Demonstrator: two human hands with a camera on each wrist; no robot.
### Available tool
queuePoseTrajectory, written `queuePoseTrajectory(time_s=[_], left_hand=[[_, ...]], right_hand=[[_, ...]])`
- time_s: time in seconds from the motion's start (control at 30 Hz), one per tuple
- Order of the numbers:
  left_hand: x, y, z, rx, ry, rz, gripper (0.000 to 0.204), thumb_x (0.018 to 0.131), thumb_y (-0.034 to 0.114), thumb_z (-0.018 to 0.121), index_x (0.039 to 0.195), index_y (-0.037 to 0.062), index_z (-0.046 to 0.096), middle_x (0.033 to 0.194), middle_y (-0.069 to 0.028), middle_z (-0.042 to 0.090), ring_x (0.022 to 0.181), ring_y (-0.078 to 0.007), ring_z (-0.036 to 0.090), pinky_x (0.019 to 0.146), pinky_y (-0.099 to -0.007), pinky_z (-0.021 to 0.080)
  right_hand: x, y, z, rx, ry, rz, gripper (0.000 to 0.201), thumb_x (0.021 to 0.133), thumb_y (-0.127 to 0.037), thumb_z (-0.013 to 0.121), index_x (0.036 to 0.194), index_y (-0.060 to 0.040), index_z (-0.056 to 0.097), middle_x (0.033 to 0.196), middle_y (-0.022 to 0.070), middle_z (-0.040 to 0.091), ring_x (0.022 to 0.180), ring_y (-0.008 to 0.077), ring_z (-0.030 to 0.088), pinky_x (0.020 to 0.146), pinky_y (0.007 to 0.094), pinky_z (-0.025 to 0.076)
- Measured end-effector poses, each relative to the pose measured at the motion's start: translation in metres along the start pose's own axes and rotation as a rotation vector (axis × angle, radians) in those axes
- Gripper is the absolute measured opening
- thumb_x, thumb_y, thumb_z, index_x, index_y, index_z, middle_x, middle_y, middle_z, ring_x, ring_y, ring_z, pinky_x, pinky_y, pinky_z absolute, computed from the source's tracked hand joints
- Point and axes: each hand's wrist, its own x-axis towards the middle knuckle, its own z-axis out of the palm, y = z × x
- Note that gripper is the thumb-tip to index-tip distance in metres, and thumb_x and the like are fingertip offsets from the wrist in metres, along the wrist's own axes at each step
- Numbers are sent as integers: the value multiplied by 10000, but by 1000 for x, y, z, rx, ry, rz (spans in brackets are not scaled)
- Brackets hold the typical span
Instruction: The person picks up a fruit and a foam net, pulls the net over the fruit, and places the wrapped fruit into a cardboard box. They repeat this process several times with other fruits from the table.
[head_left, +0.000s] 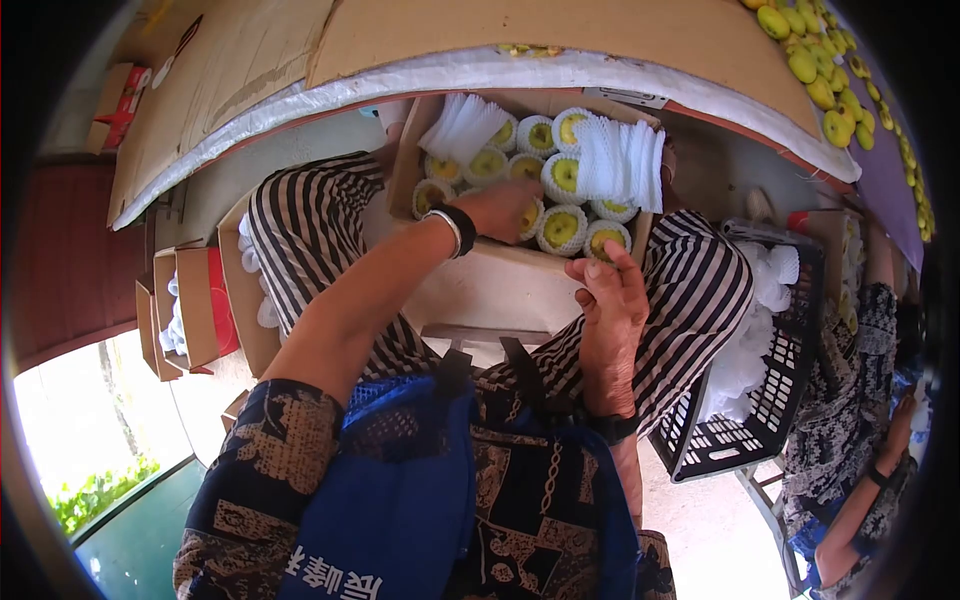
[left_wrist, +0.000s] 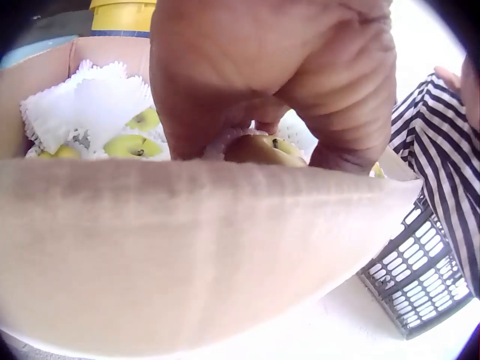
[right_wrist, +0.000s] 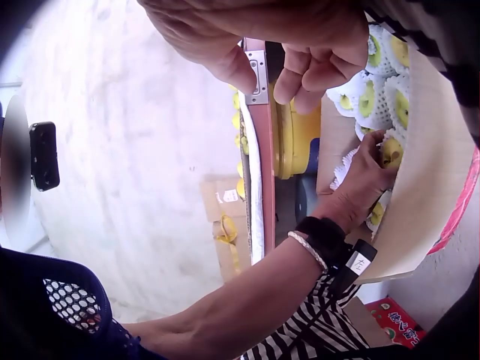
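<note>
In the head view my left hand (head_left: 492, 210) reaches into a cardboard box (head_left: 505, 258) of apples and grips an apple (head_left: 531, 215) in the front row. From the left wrist view, the thumb and fingers (left_wrist: 345, 161) straddle that apple (left_wrist: 262, 150) just behind the box wall. White foam net sleeves wrap the apples around it, such as the apple (head_left: 562, 230) to its right. My right hand (head_left: 612, 300) hovers by the box's front right corner, holding nothing, its fingers loosely bent and apart from the thumb in the right wrist view.
Flattened foam nets (head_left: 618, 165) lie over the apples at the box's right, more (head_left: 465, 128) at its left. A black crate (head_left: 745, 430) of foam nets stands right. The cardboard-covered table (head_left: 560, 30) edges the box's far side; loose fruit (head_left: 815, 70) lies beyond. Another person (head_left: 850, 420) sits right.
</note>
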Motion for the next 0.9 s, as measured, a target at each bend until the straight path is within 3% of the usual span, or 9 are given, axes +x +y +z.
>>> queuePoseTrajectory(time_s=[0.17,0.27,0.37,0.47,0.57,0.67,0.8,0.9], left_hand=[[-1,8,5,34,35,-155,778,641,106,813,1332,26,465,1280,-254,536,1189,-390,540,993,-412,456],[-3,19,-5,-29,-15,-193,800,701,221,809,1379,22,434,1260,-264,567,1174,-371,562,980,-416,463],[-8,33,-25,-225,-137,-364,780,790,293,741,1425,10,389,1230,-263,601,1151,-354,587,981,-415,462],[-5,8,-11,-193,-27,-254,723,842,295,683,1434,3,390,1223,-261,616,1141,-359,598,983,-420,459],[0,1,-1,34,-31,-236,533,848,330,648,1213,-55,595,1162,-268,645,1044,-390,644,890,-439,513],[-6,25,-4,-27,-107,-380,618,877,308,631,1395,17,458,1277,-272,580,1186,-390,565,995,-453,448],[-10,23,-5,-47,-50,-336,613,884,306,593,1413,34,442,1273,-261,586,1190,-395,560,999,-459,444],[-18,19,-14,-38,-12,-303,553,877,297,600,1346,18,506,1283,-268,574,1187,-384,563,995,-468,438]], right_hand=[[0,1,1,-11,-4,-6,548,902,-251,664,1318,38,456,950,69,707,940,143,629,791,268,427],[0,2,1,-17,-1,-3,541,905,-254,658,1315,39,460,947,68,704,936,139,628,780,267,428],[-2,1,2,-17,1,14,529,905,-251,656,1308,37,470,942,63,699,928,132,625,771,265,425],[-2,4,0,1,-11,34,507,904,-244,650,1296,31,485,937,55,693,920,125,621,772,261,420],[-1,5,2,-6,-28,45,477,908,-233,638,1284,25,499,932,47,692,913,120,618,771,253,416],[-2,5,4,-11,-53,54,446,909,-213,646,1272,12,516,935,46,678,902,129,624,755,246,421],[-2,6,3,-15,-70,49,436,906,-207,654,1260,11,523,933,46,669,892,133,626,743,242,425],[-2,7,1,-30,-50,54,445,912,-218,639,1267,20,513,917,31,692,876,106,622,750,236,423]])
